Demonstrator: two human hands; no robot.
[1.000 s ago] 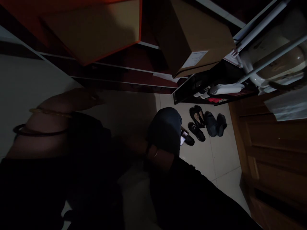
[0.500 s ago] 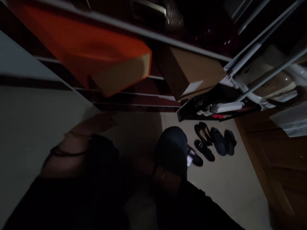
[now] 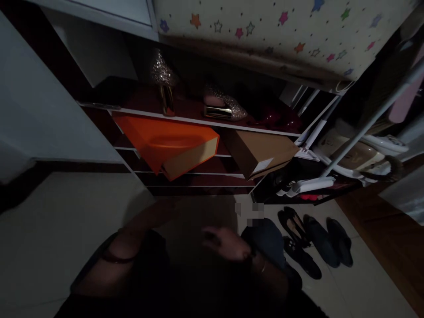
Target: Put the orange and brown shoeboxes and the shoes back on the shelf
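Note:
My left hand (image 3: pixel 159 214) is in deep shadow low in front of the shoe rack, its fingers stretched forward and seemingly empty. Dim light blurs their tips. A dark bracelet circles that wrist. My right hand (image 3: pixel 227 243) is over the floor beside my bent knee (image 3: pixel 265 238). Its fingers point left with a dark gap between them, and I make out nothing held. Both hands are below an orange shoe box (image 3: pixel 165 139) and a brown cardboard box (image 3: pixel 265 150), which jut at a tilt from the lower shelves.
Glittery high-heeled shoes (image 3: pixel 162 75) and dark red shoes (image 3: pixel 278 119) occupy the shelf above. A star-patterned cloth (image 3: pixel 271 26) hangs over the top. Black shoes (image 3: pixel 303 258) and dark slippers (image 3: pixel 321 240) lie on the tiled floor at right, near a wooden door (image 3: pixel 374 238). A pale pole (image 3: pixel 367 119) leans there.
My view has tilted up, bringing the upper shelf and star cloth into sight. My right hand has come forward out of the shadow beside my knee. The left stays low, still stretched out.

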